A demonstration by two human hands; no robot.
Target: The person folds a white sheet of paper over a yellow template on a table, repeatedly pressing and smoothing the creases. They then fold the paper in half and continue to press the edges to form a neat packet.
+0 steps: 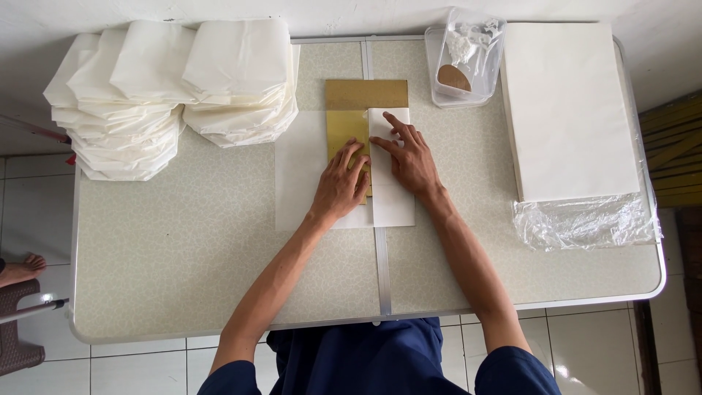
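Bright, even daylight; sharp focus, soft shadows.

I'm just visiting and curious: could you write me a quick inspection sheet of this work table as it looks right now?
Surface: pale speckled folding table with a metal seam down the middle.
Job's things: white paper sheet folded over a gold board.
Clutter: piles of folded white bags; flat stack of white sheets on clear plastic wrap; clear plastic tub.
Hands: left hand flat on the board; right hand pressing the folded flap; both open.
Cables: nothing seen.
Surroundings: white tiled floor; another person's bare foot at left.
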